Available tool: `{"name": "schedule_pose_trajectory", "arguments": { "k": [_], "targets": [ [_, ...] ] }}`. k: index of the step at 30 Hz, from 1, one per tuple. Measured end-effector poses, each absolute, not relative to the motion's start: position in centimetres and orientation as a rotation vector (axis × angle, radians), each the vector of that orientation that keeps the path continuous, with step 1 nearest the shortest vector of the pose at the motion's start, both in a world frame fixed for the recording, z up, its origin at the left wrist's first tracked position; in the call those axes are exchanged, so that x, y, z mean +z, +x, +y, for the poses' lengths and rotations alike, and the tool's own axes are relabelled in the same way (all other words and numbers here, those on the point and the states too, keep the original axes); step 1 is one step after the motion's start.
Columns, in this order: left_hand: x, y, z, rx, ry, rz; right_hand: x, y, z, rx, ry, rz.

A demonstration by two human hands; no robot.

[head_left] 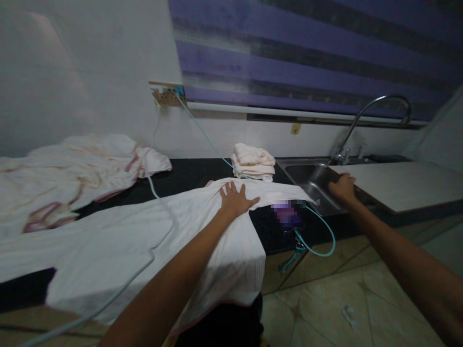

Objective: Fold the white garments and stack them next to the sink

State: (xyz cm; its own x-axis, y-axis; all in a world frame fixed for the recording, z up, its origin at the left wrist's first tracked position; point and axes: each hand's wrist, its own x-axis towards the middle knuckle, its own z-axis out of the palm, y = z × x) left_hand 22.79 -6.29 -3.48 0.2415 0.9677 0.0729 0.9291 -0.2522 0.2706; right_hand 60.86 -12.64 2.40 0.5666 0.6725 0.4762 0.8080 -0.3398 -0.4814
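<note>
My left hand [236,198] lies flat, fingers spread, on a white cloth [152,241] that is spread over the dark counter [195,173] and hangs over its front edge. My right hand [342,188] reaches right and rests on the near rim of the steel sink [307,174]; whether its fingers grip the rim I cannot tell. A blurred purple object [287,214] with a teal cable [318,231] sits on the counter between my hands.
A crumpled white cloth with pink trim [72,173] lies at the left. A folded stack of cloths [253,161] stands by the sink. A curved faucet [376,108], a wall socket [168,94], a light board [401,183] and a striped blind [307,58] are around.
</note>
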Motion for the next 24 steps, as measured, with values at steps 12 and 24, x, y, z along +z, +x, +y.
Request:
{"name": "schedule_pose_trajectory", "arguments": {
  "k": [12,24],
  "targets": [
    [-2.3,19.9,-5.3,0.931,2.192,1.687,1.2,31.9,-8.8,0.067,-1.572,-1.896],
    [-0.5,10.2,-7.2,0.878,2.469,1.742,-3.2,27.5,-10.6,0.110,-1.876,-2.075]
  ]
}}
